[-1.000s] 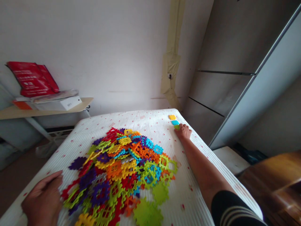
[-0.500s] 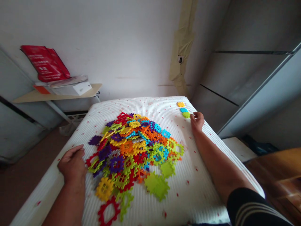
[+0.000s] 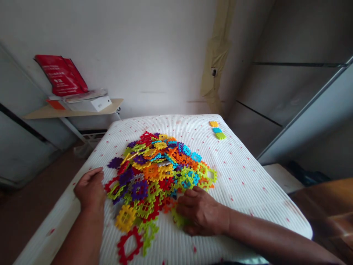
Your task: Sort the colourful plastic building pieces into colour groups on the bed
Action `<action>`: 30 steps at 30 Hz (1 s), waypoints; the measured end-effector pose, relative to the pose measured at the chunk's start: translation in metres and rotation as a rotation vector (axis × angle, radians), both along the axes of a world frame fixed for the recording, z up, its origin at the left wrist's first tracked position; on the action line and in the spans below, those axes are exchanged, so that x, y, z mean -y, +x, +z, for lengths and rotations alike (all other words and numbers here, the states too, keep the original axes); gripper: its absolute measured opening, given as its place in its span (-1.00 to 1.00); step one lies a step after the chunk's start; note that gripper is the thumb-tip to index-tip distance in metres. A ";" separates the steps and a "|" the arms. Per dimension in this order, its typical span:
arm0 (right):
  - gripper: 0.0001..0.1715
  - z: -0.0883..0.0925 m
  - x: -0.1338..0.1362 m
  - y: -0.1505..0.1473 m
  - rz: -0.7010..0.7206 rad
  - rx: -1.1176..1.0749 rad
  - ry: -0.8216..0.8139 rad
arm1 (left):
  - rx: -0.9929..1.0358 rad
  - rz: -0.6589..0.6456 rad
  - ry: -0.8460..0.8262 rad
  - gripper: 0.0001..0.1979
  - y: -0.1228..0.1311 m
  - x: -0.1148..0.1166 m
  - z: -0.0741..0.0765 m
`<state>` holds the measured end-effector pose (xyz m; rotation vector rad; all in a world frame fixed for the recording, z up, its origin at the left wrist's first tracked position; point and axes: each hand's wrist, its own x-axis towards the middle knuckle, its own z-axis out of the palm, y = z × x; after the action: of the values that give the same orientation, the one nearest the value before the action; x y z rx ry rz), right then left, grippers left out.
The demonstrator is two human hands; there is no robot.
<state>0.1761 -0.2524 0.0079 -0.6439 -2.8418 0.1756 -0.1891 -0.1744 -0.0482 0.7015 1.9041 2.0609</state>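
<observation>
A heap of interlocking plastic waffle-edged pieces (image 3: pixel 161 169) in red, orange, yellow, purple, blue and lime green lies on a white mattress (image 3: pixel 248 191) dotted with red. My right hand (image 3: pixel 200 211) is cupped palm down at the heap's near edge, its fingers shut on a lime green piece (image 3: pixel 179 219). My left hand (image 3: pixel 89 189) rests on the mattress at the heap's left side, holding nothing, close to a purple piece (image 3: pixel 126 176). A short row of yellow, blue and green pieces (image 3: pixel 217 130) lies apart at the far right of the mattress.
A shelf (image 3: pixel 71 113) behind the mattress carries a white box (image 3: pixel 99 105) and a red bag (image 3: pixel 60 75). A grey wardrobe with sliding doors (image 3: pixel 303 110) stands to the right, a wooden surface (image 3: pixel 328 209) at near right, and brown floor (image 3: pixel 41 176) at left.
My right hand has moved from beside the short row at the far right to the heap's near edge, over the lime green pieces. My left hand has stayed nearly still.
</observation>
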 end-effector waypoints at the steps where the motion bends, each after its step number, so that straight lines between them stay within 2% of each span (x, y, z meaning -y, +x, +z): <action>1: -0.68 -0.001 0.000 -0.002 -0.008 0.024 0.010 | 0.005 0.004 0.000 -0.60 0.000 0.000 0.000; 3: -0.82 -0.003 -0.001 -0.005 -0.025 0.033 0.032 | 0.012 0.010 0.001 -0.60 0.001 0.000 0.000; 5: -0.83 -0.002 -0.005 -0.005 -0.032 -0.013 0.034 | 0.018 0.021 -0.004 -0.60 0.002 0.001 0.001; 8: -0.80 0.007 -0.024 0.008 -0.138 -0.262 -0.081 | 0.024 0.032 -0.021 -0.60 0.005 0.002 0.005; 10: -0.76 0.013 -0.052 0.029 -0.348 -0.515 -0.227 | 0.035 0.038 -0.016 -0.59 0.008 0.003 0.008; 11: -0.72 0.015 -0.069 0.044 -0.502 -0.617 -0.299 | 0.045 0.037 -0.014 -0.58 0.009 0.003 0.009; 14: -0.59 0.012 -0.122 0.094 -0.817 -0.746 -0.430 | 0.069 0.038 -0.016 -0.58 0.010 0.003 0.011; 17: -0.64 -0.002 -0.156 0.133 -1.076 -0.495 -0.381 | 0.056 0.047 -0.029 -0.59 0.006 0.002 0.006; 19: -0.62 -0.012 -0.163 0.147 -1.222 -0.304 -0.275 | 0.038 0.056 -0.045 -0.59 0.003 0.001 0.003; 21: -0.56 -0.019 -0.161 0.151 -1.318 -0.208 -0.143 | 0.035 0.062 -0.060 -0.59 0.002 0.001 0.002; 24: -0.58 -0.023 -0.153 0.149 -1.359 -0.179 -0.029 | 0.057 0.073 -0.063 -0.60 0.006 0.003 0.007; 30: -0.49 -0.021 -0.144 0.139 -1.294 -0.038 -0.050 | 0.061 0.064 -0.081 -0.60 0.018 0.009 0.021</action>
<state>0.3151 -0.1082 -0.0134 -2.1983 -1.8408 0.0209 -0.1710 -0.1835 -0.0272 0.5589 1.9879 2.0049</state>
